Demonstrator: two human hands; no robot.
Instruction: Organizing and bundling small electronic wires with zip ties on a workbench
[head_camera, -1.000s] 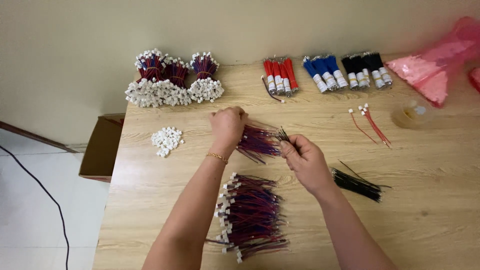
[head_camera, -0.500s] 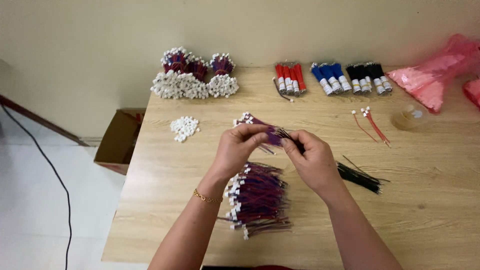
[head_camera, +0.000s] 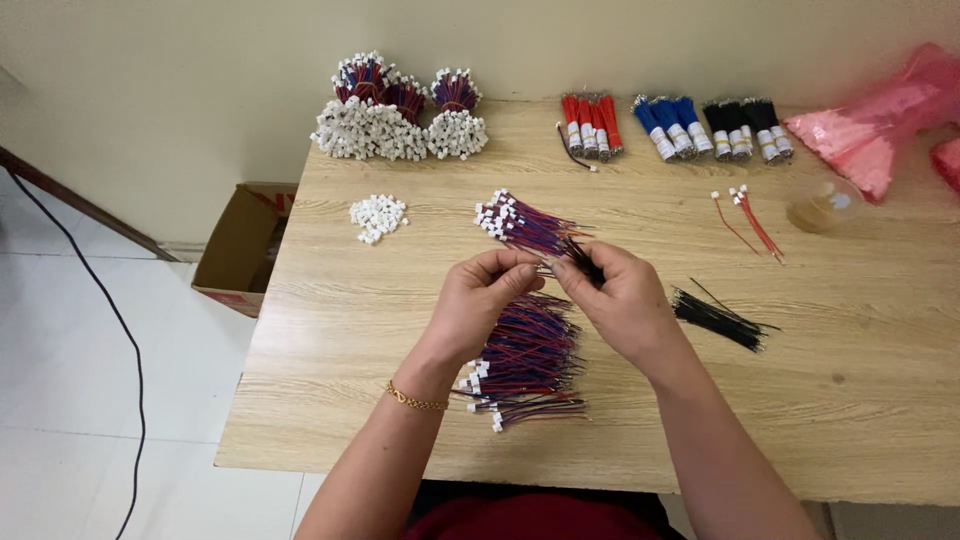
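The wire bundle (head_camera: 530, 228) lay above the table (head_camera: 850, 400), long axis diagonal, white connectors pointing upper left. Left hand (head_camera: 482, 300) and right hand (head_camera: 622, 300) fingers were pinched on its lower-right end. A cardboard box (head_camera: 240, 245) stood beside the table, contents indiscernible.

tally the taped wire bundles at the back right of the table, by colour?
Red bundles: 4
Blue bundles: 3
Black bundles: 4
Total: 11
Counts rest on the white taped ends; the bundles lie close together, so any one could be off by one. Both hands, left hand and right hand, are away from this row, on a bunch of wires.
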